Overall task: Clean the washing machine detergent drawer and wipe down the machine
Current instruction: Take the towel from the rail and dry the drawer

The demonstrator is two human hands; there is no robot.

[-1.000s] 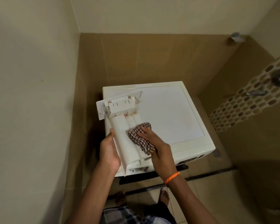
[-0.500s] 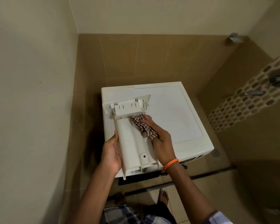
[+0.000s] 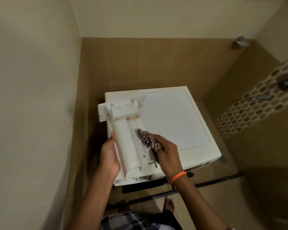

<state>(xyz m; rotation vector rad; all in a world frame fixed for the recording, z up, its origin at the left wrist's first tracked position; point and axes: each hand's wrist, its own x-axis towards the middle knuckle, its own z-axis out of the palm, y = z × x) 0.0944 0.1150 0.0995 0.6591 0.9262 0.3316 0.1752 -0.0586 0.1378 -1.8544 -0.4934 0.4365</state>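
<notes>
The white detergent drawer (image 3: pixel 126 141) is out of the machine and held underside up over the left part of the white washing machine (image 3: pixel 173 120). Its front panel points away from me. My left hand (image 3: pixel 109 155) grips the drawer's left edge. My right hand (image 3: pixel 168 151) presses a brown-and-white checked cloth (image 3: pixel 148 141) against the drawer's right side. An orange band sits on my right wrist.
The machine stands in a corner, with a cream wall (image 3: pixel 32 97) close on the left and brown tiles behind. Metal taps (image 3: pixel 284 83) stick out of the mosaic strip on the right wall. My bare feet (image 3: pixel 169 205) are on the tiled floor in front of the machine.
The drawer has rolled back so several rounded compartment undersides show again. My right hand with the cloth slid from the far end toward me along the drawer's right side.
</notes>
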